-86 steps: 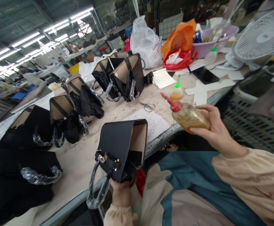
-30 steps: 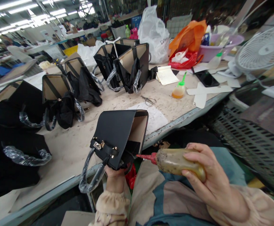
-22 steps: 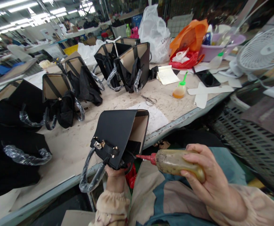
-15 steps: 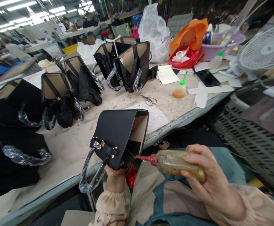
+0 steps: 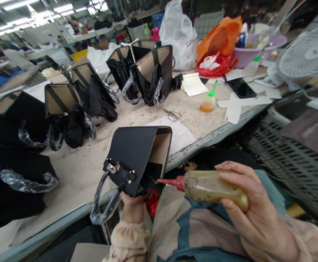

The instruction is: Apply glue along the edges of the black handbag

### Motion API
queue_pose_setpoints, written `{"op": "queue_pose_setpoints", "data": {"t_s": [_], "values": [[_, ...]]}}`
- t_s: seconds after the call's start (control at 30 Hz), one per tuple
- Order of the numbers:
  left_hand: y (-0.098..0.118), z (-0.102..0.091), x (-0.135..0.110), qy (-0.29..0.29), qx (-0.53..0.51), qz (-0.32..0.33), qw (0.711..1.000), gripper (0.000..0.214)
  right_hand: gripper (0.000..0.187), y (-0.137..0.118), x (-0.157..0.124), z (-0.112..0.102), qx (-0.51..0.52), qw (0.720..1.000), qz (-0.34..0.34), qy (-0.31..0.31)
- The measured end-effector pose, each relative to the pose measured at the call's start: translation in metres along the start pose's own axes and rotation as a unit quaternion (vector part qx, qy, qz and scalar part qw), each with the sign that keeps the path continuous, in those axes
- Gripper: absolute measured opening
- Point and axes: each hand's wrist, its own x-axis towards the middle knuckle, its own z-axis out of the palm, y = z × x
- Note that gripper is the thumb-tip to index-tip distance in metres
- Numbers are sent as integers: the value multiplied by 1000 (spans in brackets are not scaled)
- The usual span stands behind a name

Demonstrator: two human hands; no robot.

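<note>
Your left hand [image 5: 133,205] has its grip closed under the black handbag [image 5: 135,156], holding it up over the desk's [image 5: 93,174] near edge, its plastic-wrapped handle [image 5: 104,203] hanging below. Your right hand [image 5: 253,211] is wrapped around the glue bottle [image 5: 216,186], held level off the desk, with its red nozzle [image 5: 169,181] touching the bag's lower side. Scissors [image 5: 172,115] lie further back on the desk.

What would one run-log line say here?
left hand: holds black handbag | right hand: glue bottle, nozzle at bag's edge
</note>
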Motion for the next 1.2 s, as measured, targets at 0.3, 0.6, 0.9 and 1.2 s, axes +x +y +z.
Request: {"op": "queue_pose_setpoints", "data": {"t_s": [0.3, 0.6, 0.9, 1.2], "values": [[3, 2, -2, -6, -81, -67, 994, 30, 38, -1, 0, 5, 19, 1000, 3, -11], [1, 2, -3, 11, -65, -58, 996, 33, 32, 0, -5, 8, -15, 999, 3, -29], [3, 4, -6, 8, -146, -80, 986, 28, 33, 2, -6, 9, -36, 999, -5, -13], [7, 8, -3, 15, -142, -74, 987, 28, 28, 3, -3, 14, -42, 999, -11, -15]]}}
